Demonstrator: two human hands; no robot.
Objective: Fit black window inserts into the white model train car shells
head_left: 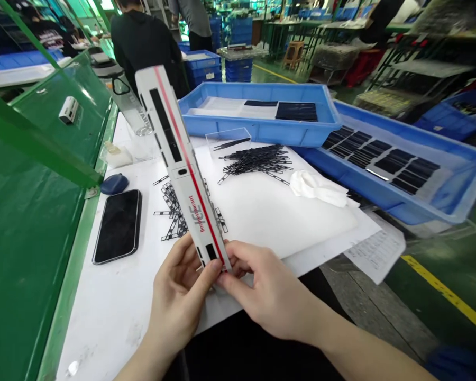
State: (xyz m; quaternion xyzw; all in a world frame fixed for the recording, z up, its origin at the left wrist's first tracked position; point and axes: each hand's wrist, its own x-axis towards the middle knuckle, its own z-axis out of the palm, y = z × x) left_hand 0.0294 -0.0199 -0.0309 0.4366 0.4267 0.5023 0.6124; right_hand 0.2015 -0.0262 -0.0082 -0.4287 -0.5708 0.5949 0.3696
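Observation:
A white model train car (188, 185) with a red stripe, dark windows and "Bordrestaurant" lettering stands tilted, its far end up and to the left. My left hand (182, 291) grips its lower end, the thumb across the side face. From the right, my right hand (262, 286) pinches the same end between thumb and fingers. Behind the car lies a tangle of thin black frame parts (174, 211), partly hidden by it. A bigger heap of similar black parts (257, 160) rests farther back on the white tabletop (262, 222).
A phone (118, 226) and a dark blue round object (115, 183) lie at left near the green partition (19, 254). Blue trays (257, 132) with black strips stand behind; crumpled white cloth (317, 189) lies right. A clear bottle (135, 108) stands at back. A person (146, 42) sits beyond.

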